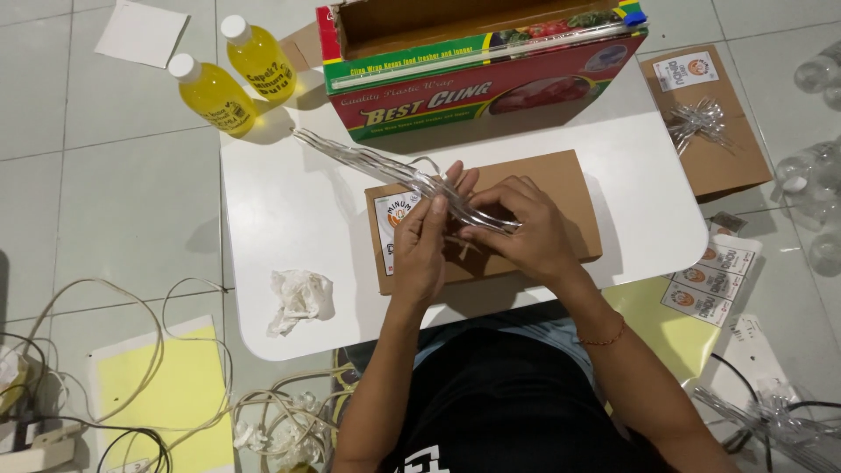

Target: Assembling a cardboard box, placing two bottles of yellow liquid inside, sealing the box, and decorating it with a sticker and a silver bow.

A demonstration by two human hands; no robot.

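A clear ribbon (399, 171) is pinched by the left hand (422, 241) and the right hand (517, 229), both closed on it above a brown box (561, 188). The box is laid on a white table (289, 210), and the ribbon's loose end is trailed toward two yellow bottles (232, 79). A crumpled tissue (300, 298) is seen near the left hand, a cling-wrap carton (491, 66) behind the box.

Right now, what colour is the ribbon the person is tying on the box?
Clear and silvery: both hands hold the transparent ribbon over the brown cardboard box, seen in the head view.
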